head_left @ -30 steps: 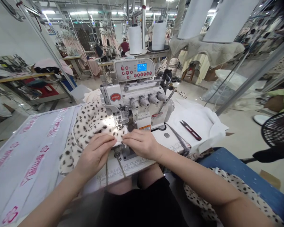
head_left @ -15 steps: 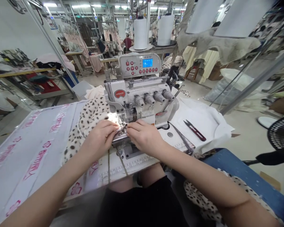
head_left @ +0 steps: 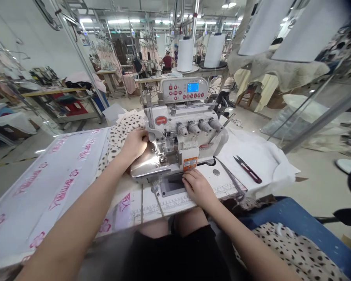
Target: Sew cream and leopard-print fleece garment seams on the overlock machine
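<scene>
Parted now, after near-touching at the foot (head_left: 163,156) half a second ago: reaching to the far left with the left hand (head_left: 136,144), fingers bent, at the spotted cloth (head_left: 121,130) just beside the machine (head_left: 174,117) – impossible to tell whether pinching it or only pressing. Resting lower and nearer with the right hand (head_left: 200,189), loosely curled at the machine's near side, just below the orange label (head_left: 190,162), with nothing seen in the grasp. Bare and brightly lit at the plate (head_left: 144,162), where lately covered by hands and a cloth edge – so apparently past the foot with that edge, and likely finished with two-handed guiding on the near side. Bunched at the far left as to the cloth, partly hidden by the left hand and arm. To be found farther out, at right: snips (head_left: 248,169) on a white sheet (head_left: 263,150), lying just as before. To be seen at near right: a second cloth (head_left: 298,246), also spotted, against a blue surface (head_left: 283,210).
</scene>
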Tool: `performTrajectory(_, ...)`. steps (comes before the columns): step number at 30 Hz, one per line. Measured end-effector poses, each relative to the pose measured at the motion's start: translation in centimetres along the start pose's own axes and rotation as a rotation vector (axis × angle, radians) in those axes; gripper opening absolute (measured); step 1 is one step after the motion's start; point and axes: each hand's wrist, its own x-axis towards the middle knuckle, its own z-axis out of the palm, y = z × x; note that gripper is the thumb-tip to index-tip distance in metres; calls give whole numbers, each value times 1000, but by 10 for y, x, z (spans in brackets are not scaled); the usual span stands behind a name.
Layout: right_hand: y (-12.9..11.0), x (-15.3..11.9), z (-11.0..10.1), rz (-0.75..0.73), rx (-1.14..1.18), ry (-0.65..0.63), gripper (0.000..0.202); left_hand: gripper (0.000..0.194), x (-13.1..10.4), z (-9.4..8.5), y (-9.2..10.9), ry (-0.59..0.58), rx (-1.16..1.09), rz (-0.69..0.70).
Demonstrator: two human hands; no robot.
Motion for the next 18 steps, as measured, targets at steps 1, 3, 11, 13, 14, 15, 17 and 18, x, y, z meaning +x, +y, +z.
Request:
performTrajectory(1,0,0,-1,-3,20,7,17,19,-4,-3,-2,11,-15,-23)
performTrajectory(3,0,0,-3,-6,63,22,18,20,-24,-16,-10,40,-52,-83)
performTrajectory(11,-41,-8,-5,187,503,-22,17,26,-208,-69,-3,-317,-597,-211)
performTrajectory(13,-65,-5,4,364,826,-138,24,23,-243,-62,18,-739,-716,-98)
performTrajectory(14,-77,-2,10,432,964,-193,29,16,-254,-58,28,-872,-719,-65)
performTrajectory(15,-88,0,15,467,1053,-239,34,12,-260,-55,36,-925,-706,-57)
performTrajectory(17,-109,3,26,464,1092,-304,40,10,-260,-55,43,-786,-687,-126)
performTrajectory(18,-118,3,30,436,1061,-323,41,12,-255,-57,42,-605,-684,-177)
